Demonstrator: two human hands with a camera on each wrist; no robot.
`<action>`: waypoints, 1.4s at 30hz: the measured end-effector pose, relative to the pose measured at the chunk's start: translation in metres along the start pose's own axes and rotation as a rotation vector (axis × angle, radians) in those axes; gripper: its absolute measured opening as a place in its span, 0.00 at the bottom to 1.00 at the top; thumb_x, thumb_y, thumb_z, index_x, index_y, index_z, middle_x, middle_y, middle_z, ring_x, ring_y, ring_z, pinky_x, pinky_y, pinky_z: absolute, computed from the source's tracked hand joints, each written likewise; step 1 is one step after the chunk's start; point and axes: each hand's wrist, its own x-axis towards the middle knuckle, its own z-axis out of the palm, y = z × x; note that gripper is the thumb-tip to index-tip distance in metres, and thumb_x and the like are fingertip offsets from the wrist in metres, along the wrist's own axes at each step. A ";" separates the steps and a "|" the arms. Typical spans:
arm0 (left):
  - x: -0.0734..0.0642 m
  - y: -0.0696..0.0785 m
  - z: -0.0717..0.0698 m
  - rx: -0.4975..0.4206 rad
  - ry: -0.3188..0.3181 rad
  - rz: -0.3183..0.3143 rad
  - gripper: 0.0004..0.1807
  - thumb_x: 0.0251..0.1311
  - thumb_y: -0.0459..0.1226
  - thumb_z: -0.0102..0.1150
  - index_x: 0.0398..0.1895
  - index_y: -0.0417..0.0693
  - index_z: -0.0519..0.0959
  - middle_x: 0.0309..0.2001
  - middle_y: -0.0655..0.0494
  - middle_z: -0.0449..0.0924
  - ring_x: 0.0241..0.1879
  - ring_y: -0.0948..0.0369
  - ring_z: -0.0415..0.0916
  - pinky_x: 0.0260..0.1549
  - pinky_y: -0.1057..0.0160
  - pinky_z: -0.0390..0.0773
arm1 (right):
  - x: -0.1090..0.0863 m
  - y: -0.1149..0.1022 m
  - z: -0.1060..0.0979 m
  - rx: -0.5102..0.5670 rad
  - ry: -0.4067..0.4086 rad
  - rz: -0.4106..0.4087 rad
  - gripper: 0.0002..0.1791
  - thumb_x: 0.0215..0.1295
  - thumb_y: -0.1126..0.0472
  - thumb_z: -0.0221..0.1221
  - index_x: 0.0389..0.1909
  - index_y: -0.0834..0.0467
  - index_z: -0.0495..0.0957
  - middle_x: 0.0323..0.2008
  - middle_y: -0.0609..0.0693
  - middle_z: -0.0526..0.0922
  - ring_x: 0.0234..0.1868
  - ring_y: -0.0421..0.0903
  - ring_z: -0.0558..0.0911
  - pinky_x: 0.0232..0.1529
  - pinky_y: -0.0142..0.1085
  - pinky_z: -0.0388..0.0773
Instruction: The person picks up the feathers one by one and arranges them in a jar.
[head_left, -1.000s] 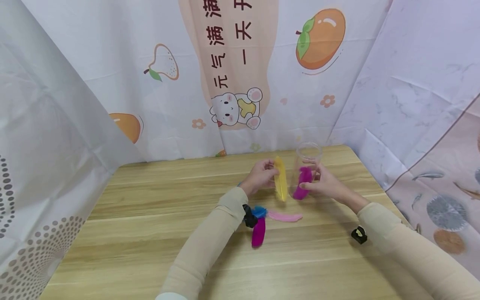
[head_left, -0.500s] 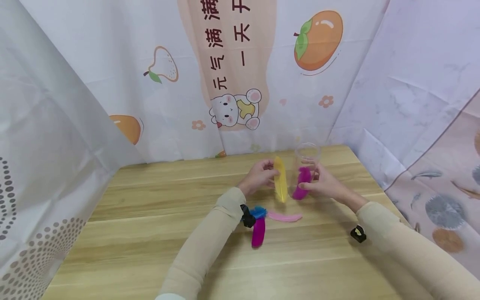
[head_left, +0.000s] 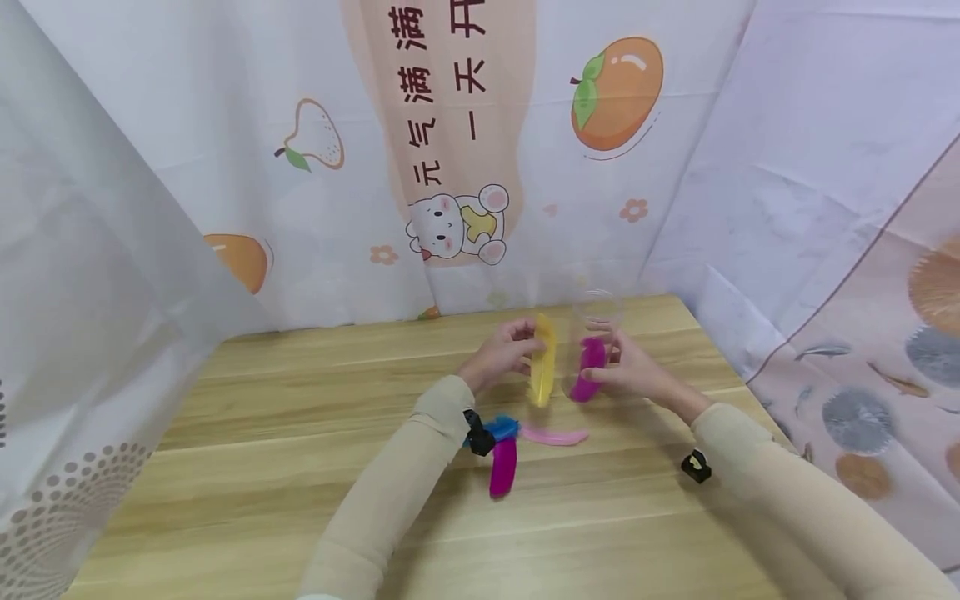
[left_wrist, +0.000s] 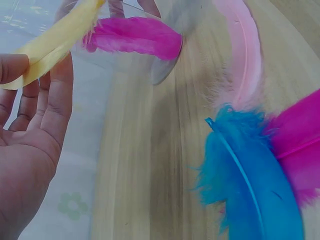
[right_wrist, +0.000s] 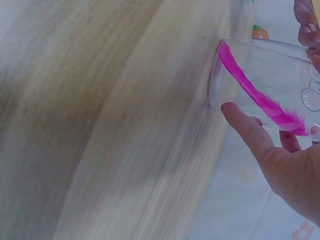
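Observation:
My left hand (head_left: 504, 358) pinches a yellow feather (head_left: 543, 362) between thumb and fingers, close to the left side of a clear cup. The tall transparent cup (head_left: 597, 310) stands on the table, with a magenta feather (right_wrist: 255, 92) leaning inside it. Around the cup's right side curl the fingers and thumb of my right hand (head_left: 637, 367), steadying it. In the left wrist view, a blue feather (left_wrist: 250, 180), a second magenta feather (left_wrist: 302, 150) and a pale pink feather (left_wrist: 245, 55) lie on the wood, their fluffy ends near each other.
The wooden table (head_left: 300, 442) ends at a printed curtain (head_left: 315, 250) behind the cup. Another curtain (head_left: 810, 183) hangs along the right side. Black wrist mounts (head_left: 480, 433) sit on both sleeves.
Everything has shifted slightly left in the head view as the camera turned. Both hands keep their hold on the yellow feather and the cup, with little other movement.

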 end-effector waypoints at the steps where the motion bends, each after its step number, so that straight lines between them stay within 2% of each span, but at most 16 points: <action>1: 0.000 0.000 0.000 -0.001 -0.006 0.004 0.12 0.70 0.34 0.60 0.53 0.41 0.77 0.43 0.51 0.79 0.37 0.57 0.79 0.32 0.59 0.84 | 0.000 -0.001 0.000 0.002 0.005 0.003 0.49 0.58 0.67 0.71 0.77 0.56 0.54 0.66 0.70 0.70 0.55 0.67 0.79 0.50 0.46 0.82; 5: 0.001 -0.003 0.000 -0.021 -0.030 0.026 0.12 0.70 0.33 0.59 0.54 0.41 0.77 0.44 0.52 0.79 0.37 0.58 0.79 0.32 0.59 0.84 | -0.002 -0.001 -0.002 -0.005 0.029 0.022 0.49 0.57 0.69 0.71 0.76 0.58 0.54 0.65 0.70 0.70 0.54 0.67 0.79 0.47 0.43 0.83; 11: 0.000 -0.010 -0.001 -0.064 -0.007 0.021 0.11 0.69 0.31 0.59 0.53 0.41 0.77 0.43 0.50 0.80 0.37 0.56 0.80 0.31 0.58 0.85 | -0.001 -0.005 0.003 0.007 0.016 0.031 0.49 0.58 0.67 0.71 0.77 0.58 0.54 0.64 0.70 0.70 0.55 0.67 0.79 0.47 0.42 0.83; 15: -0.001 -0.010 0.002 -0.066 -0.016 0.029 0.12 0.69 0.31 0.59 0.53 0.39 0.77 0.43 0.50 0.80 0.37 0.56 0.80 0.32 0.58 0.85 | -0.003 -0.006 0.004 0.020 0.029 0.029 0.49 0.58 0.69 0.70 0.76 0.59 0.54 0.63 0.71 0.70 0.55 0.69 0.78 0.45 0.41 0.83; 22: -0.005 -0.009 0.008 -0.093 -0.006 0.000 0.14 0.68 0.29 0.60 0.55 0.38 0.76 0.42 0.52 0.80 0.37 0.58 0.80 0.30 0.61 0.83 | -0.006 -0.007 0.006 0.025 0.022 0.030 0.49 0.58 0.69 0.71 0.76 0.60 0.53 0.64 0.72 0.68 0.54 0.70 0.78 0.42 0.46 0.86; 28: -0.009 -0.005 0.008 -0.101 -0.016 0.020 0.14 0.68 0.31 0.60 0.55 0.39 0.76 0.44 0.52 0.81 0.38 0.58 0.80 0.30 0.63 0.84 | -0.002 -0.008 0.006 -0.022 0.032 0.008 0.48 0.58 0.68 0.70 0.75 0.62 0.53 0.64 0.72 0.70 0.55 0.69 0.78 0.49 0.47 0.82; 35: -0.006 0.002 0.006 -0.103 -0.035 0.014 0.14 0.69 0.31 0.59 0.56 0.39 0.76 0.45 0.52 0.79 0.41 0.58 0.80 0.36 0.58 0.85 | 0.000 -0.006 0.004 0.002 0.031 0.014 0.49 0.58 0.68 0.71 0.76 0.59 0.54 0.64 0.71 0.69 0.54 0.68 0.78 0.44 0.43 0.85; 42: -0.007 0.011 0.008 -0.083 -0.037 0.036 0.13 0.70 0.31 0.59 0.55 0.38 0.76 0.45 0.51 0.79 0.41 0.57 0.80 0.36 0.57 0.86 | 0.001 0.000 0.003 0.016 0.031 0.026 0.49 0.57 0.68 0.71 0.76 0.59 0.54 0.62 0.70 0.70 0.53 0.68 0.79 0.41 0.46 0.86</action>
